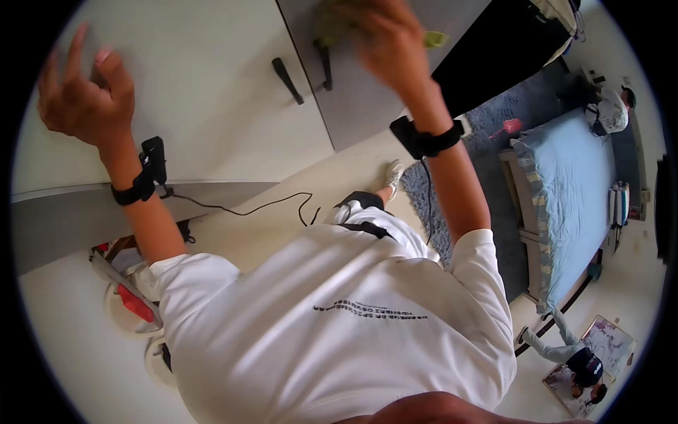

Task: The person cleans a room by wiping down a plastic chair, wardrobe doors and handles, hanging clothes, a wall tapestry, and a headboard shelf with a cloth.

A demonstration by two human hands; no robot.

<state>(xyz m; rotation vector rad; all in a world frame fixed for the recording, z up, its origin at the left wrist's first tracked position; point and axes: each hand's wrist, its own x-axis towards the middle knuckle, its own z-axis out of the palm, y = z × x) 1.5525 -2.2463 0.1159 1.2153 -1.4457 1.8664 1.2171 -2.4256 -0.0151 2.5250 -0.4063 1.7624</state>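
Note:
My left hand [88, 102] is raised at the far left, fingers apart and holding nothing, in front of a white cabinet door [198, 85]. Whether its fingertips touch the door I cannot tell. My right hand [390, 42], smeared by motion, presses a yellow-green cloth [339, 21] against the grey cabinet door [357, 99]. Part of the cloth is hidden behind the fingers, and one end shows on their right. Just below the cloth is a black handle [325, 65]; a second black handle [286, 80] sits on the white door.
Black straps with small devices circle both wrists, and a black cable [240, 212] hangs from the left one. At right are a blue-covered bed [558, 205], a shaggy rug [420, 198] and a pink dustpan-like object [512, 126]. Two other people [585, 364] [609, 113] are near the bed.

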